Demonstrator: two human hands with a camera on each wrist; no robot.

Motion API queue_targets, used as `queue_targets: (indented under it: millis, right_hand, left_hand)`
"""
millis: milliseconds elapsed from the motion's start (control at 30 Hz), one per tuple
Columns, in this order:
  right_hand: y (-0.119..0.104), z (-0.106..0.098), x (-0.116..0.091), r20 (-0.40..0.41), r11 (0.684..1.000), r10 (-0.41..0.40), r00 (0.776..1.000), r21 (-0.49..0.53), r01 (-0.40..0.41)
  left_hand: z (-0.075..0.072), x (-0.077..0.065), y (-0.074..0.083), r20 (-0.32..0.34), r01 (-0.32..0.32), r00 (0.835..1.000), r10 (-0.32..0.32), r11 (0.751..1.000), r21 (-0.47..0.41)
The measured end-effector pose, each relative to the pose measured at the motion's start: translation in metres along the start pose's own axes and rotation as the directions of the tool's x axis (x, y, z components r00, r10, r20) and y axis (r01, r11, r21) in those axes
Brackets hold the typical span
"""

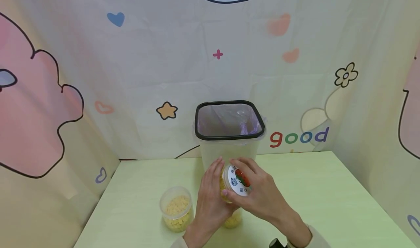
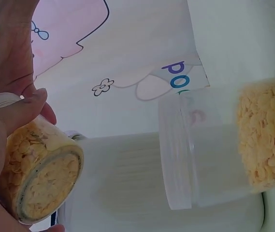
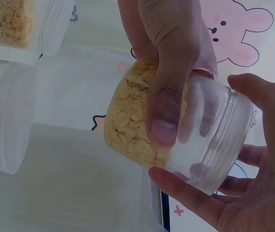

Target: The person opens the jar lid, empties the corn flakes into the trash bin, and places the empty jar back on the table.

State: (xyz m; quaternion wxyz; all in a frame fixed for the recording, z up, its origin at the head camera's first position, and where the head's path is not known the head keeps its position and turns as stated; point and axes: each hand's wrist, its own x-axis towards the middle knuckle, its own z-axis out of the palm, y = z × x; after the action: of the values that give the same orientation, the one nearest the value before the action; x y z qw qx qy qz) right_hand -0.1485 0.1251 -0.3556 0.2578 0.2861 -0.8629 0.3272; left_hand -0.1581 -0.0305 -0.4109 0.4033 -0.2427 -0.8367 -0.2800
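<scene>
In the head view my left hand (image 1: pixel 210 195) grips the body of a clear jar (image 1: pixel 224 186) part-filled with pale yellow flakes. Over its top, my right hand (image 1: pixel 259 189) grips the round lid (image 1: pixel 238 181), which has a white label with a red print. The jar is tilted, its flakes gathered toward the bottom end, as the right wrist view shows. There the left thumb lies across the jar wall (image 3: pixel 130 121), while right fingers curve round the lid's rim (image 3: pixel 229 140). Whether the lid is loose, I cannot tell.
A second jar of flakes (image 1: pixel 177 211) stands on the pale green table (image 1: pixel 302 193), left of my hands. Below them a third jar (image 1: pixel 233 220) is partly hidden. Behind stands a bin (image 1: pixel 229 149) with a black rim and plastic liner. Patterned cloth (image 1: pixel 157 58) hangs around the table.
</scene>
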Motion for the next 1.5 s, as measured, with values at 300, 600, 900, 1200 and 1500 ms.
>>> queue_targets:
  millis: [300,600,900,1200,1500]
  right_hand:
    - [-0.001,0.001,-0.001,0.017,1.0,0.019,1.0,0.001,-0.019]
    - [-0.001,-0.001,0.001,0.012,0.989,0.037,0.999,-0.143,-0.035]
    - [0.0,0.001,0.003,0.045,0.981,0.111,0.993,-0.166,-0.103]
    - [0.003,0.006,0.003,0.051,0.98,0.141,0.989,-0.149,-0.132]
    - [0.005,0.005,0.004,0.056,0.994,0.089,0.994,-0.062,-0.086]
  left_hand:
    - [0.001,-0.002,-0.002,-0.008,0.009,1.0,-0.009,0.999,-0.037]
    - [0.002,-0.003,-0.011,-0.039,-0.022,0.999,0.024,0.999,0.043]
    - [0.004,-0.004,-0.017,-0.076,-0.088,0.992,0.101,0.983,0.163]
    - [0.004,-0.005,-0.019,-0.06,-0.114,0.99,0.128,0.975,0.193]
    - [0.003,-0.004,-0.019,-0.056,-0.124,0.989,0.139,0.971,0.204]
